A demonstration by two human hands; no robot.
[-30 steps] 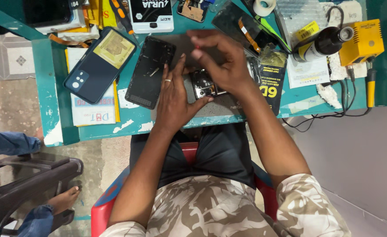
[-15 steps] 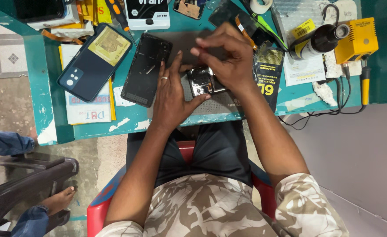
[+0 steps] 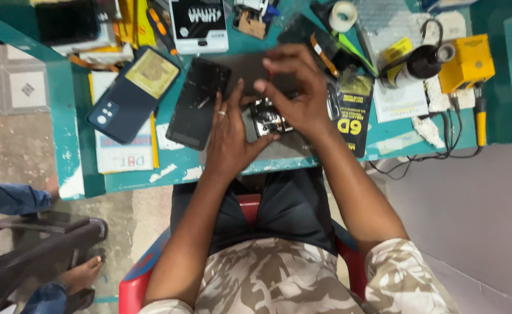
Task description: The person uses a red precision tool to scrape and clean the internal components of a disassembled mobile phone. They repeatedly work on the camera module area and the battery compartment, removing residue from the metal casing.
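Both hands grasp the opened phone on the bench, left hand steadying, right hand pinching above; a slip could tear parts.

Person seen from above: short-sleeved shirt in a beige, brown and white camouflage print, sleeves ending above the elbows; dark trousers. Forearms bare. Left hand bears a thin metal ring on one finger; right hand wears nothing.

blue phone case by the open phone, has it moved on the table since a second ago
No. The blue phone case lies just left of the black back panel, over the same papers; only the camera shifted.
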